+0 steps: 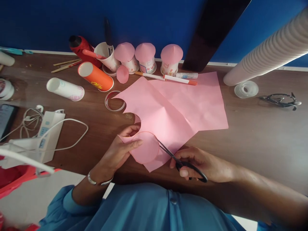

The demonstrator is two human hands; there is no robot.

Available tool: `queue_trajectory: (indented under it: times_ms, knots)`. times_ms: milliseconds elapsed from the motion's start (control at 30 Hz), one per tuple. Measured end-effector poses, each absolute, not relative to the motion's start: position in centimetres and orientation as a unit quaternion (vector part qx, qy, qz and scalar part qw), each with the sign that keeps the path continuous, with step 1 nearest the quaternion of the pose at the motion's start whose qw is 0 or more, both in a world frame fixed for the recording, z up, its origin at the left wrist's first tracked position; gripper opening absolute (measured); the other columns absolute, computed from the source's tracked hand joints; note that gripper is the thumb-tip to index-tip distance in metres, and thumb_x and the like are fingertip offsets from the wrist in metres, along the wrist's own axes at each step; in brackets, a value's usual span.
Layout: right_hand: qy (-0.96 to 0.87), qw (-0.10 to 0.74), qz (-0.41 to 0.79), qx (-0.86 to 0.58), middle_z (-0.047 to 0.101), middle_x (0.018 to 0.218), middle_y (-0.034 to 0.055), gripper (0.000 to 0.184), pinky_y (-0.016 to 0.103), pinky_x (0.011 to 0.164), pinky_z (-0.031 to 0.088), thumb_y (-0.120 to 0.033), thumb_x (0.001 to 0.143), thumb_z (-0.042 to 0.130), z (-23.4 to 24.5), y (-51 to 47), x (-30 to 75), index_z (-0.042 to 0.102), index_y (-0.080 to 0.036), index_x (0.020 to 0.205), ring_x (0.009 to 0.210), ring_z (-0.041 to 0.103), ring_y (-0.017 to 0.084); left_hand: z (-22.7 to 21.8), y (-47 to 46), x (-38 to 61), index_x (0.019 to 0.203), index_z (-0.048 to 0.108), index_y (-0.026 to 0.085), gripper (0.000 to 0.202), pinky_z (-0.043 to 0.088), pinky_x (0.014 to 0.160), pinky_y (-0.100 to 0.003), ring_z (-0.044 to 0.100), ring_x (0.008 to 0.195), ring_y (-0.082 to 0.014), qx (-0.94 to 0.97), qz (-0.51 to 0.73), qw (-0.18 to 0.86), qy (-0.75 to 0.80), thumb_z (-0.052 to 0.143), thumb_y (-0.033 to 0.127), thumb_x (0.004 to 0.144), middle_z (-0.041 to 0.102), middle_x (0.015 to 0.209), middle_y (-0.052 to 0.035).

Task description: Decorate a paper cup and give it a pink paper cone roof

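My left hand (120, 149) pinches the near corner of a pink paper sheet (173, 109), thumb and fingers closed on a round shape (145, 147) drawn or partly cut in it. My right hand (204, 163) grips black-handled scissors (178, 160), whose blades meet the right edge of that round shape. The sheet lies unfolded across the brown table (252, 138), with a scalloped cut-out on its left edge.
Three decorated paper cups with pink cone tops (146, 57) stand by the blue wall, next to an orange cup (96, 77), a white cup (64, 89), markers (168, 78), tape rolls (115, 101) (246, 89), a tall cup stack (271, 48), glasses (280, 100) and a power strip (45, 134).
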State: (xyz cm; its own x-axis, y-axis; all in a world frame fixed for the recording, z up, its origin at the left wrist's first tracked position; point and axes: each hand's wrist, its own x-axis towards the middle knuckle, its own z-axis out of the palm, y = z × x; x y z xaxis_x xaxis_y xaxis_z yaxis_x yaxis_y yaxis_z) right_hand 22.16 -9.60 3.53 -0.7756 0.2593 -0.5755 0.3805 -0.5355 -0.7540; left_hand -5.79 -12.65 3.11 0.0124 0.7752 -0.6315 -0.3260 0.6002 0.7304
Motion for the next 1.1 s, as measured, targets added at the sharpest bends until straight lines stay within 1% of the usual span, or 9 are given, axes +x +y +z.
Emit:
queue_trajectory:
  times_ms: [67, 167, 300, 467, 633, 733, 833, 967, 1100]
  knots:
    - [0.484, 0.044, -0.809, 0.331, 0.059, 0.073, -0.0015, 0.062, 0.023, 0.058, 0.042, -0.072, 0.08, 0.075, 3.5, -9.8, 22.4, 0.069, -0.014, 0.101, 0.063, 0.054, 0.011, 2.8, -12.9, -5.7, 0.093, 0.076, 0.015, 0.036, 0.051, 0.065, -0.022, 0.065, 0.072, -0.0147, 0.184, 0.395, 0.684, 0.584, 0.094, 0.029, 0.066, 0.073, 0.083, -0.0044]
    - [0.474, 0.045, -0.814, 0.334, 0.06, 0.076, 0.0, 0.066, 0.022, 0.058, 0.043, -0.076, 0.08, 0.071, 3.2, -10.2, 22.7, 0.068, -0.013, 0.102, 0.065, 0.055, 0.011, 2.6, -12.9, -5.4, 0.084, 0.074, 0.014, 0.028, 0.049, 0.064, -0.02, 0.062, 0.068, -0.012, 0.161, 0.422, 0.675, 0.583, 0.092, 0.032, 0.07, 0.071, 0.077, -0.0027]
    - [0.479, 0.031, -0.814, 0.327, 0.06, 0.07, -0.0004, 0.07, 0.02, 0.052, 0.041, -0.078, 0.083, 0.065, 2.9, -10.0, 22.8, 0.068, -0.012, 0.107, 0.06, 0.052, 0.01, 2.4, -12.4, -4.7, 0.078, 0.072, 0.015, 0.027, 0.046, 0.06, -0.019, 0.059, 0.063, -0.0096, 0.143, 0.44, 0.68, 0.568, 0.092, 0.031, 0.069, 0.069, 0.072, 0.0002]
    - [0.523, 0.013, -0.796, 0.304, 0.062, 0.07, 0.0002, 0.063, 0.019, 0.048, 0.041, -0.075, 0.085, 0.066, 2.7, -8.3, 22.5, 0.069, -0.014, 0.1, 0.057, 0.052, 0.009, 2.2, -11.2, -4.8, 0.074, 0.07, 0.014, 0.026, 0.045, 0.057, -0.017, 0.056, 0.059, -0.0078, 0.168, 0.437, 0.692, 0.55, 0.091, 0.029, 0.07, 0.065, 0.065, 0.0018]
    - [0.542, 0.033, -0.784, 0.301, 0.064, 0.072, 0.0003, 0.065, 0.02, 0.043, 0.041, -0.079, 0.087, 0.06, 3.1, -6.8, 21.9, 0.066, -0.015, 0.095, 0.052, 0.05, 0.009, 2.1, -9.9, -5.6, 0.078, 0.072, 0.014, 0.024, 0.046, 0.058, -0.016, 0.057, 0.06, -0.0073, 0.187, 0.445, 0.688, 0.542, 0.092, 0.024, 0.069, 0.065, 0.067, 0.0021]
    - [0.554, 0.041, -0.771, 0.309, 0.064, 0.07, 0.0001, 0.063, 0.021, 0.044, 0.04, -0.078, 0.089, 0.057, 4.0, -6.7, 21.7, 0.065, -0.016, 0.092, 0.051, 0.05, 0.008, 2.3, -9.5, -5.9, 0.086, 0.072, 0.016, 0.03, 0.048, 0.059, -0.017, 0.059, 0.062, -0.0085, 0.197, 0.434, 0.692, 0.543, 0.094, 0.025, 0.067, 0.067, 0.071, 0.0019]
    - [0.594, 0.037, -0.731, 0.333, 0.063, 0.067, 0.0011, 0.058, 0.022, 0.048, 0.039, -0.073, 0.093, 0.055, 5.0, -7.1, 21.8, 0.063, -0.016, 0.085, 0.053, 0.052, 0.009, 2.5, -9.5, -5.7, 0.091, 0.071, 0.017, 0.037, 0.049, 0.063, -0.017, 0.062, 0.067, -0.0086, 0.236, 0.412, 0.695, 0.54, 0.096, 0.023, 0.065, 0.07, 0.076, 0.0019]
    - [0.642, 0.029, -0.679, 0.355, 0.06, 0.063, 0.0004, 0.052, 0.022, 0.051, 0.038, -0.066, 0.095, 0.059, 6.3, -7.4, 22.5, 0.064, -0.016, 0.082, 0.055, 0.048, 0.01, 2.9, -9.4, -5.4, 0.09, 0.07, 0.017, 0.03, 0.049, 0.066, -0.015, 0.061, 0.069, -0.0073, 0.308, 0.382, 0.687, 0.536, 0.093, 0.023, 0.071, 0.069, 0.076, 0.0029]
    - [0.603, 0.019, -0.712, 0.36, 0.061, 0.067, 0.0006, 0.055, 0.022, 0.048, 0.039, -0.07, 0.094, 0.057, 7.6, -8.1, 23.6, 0.064, -0.016, 0.085, 0.054, 0.048, 0.01, 4.1, -8.7, -4.8, 0.09, 0.071, 0.018, 0.025, 0.05, 0.07, -0.017, 0.063, 0.075, -0.0096, 0.381, 0.352, 0.685, 0.512, 0.09, 0.026, 0.076, 0.07, 0.081, 0.0011]
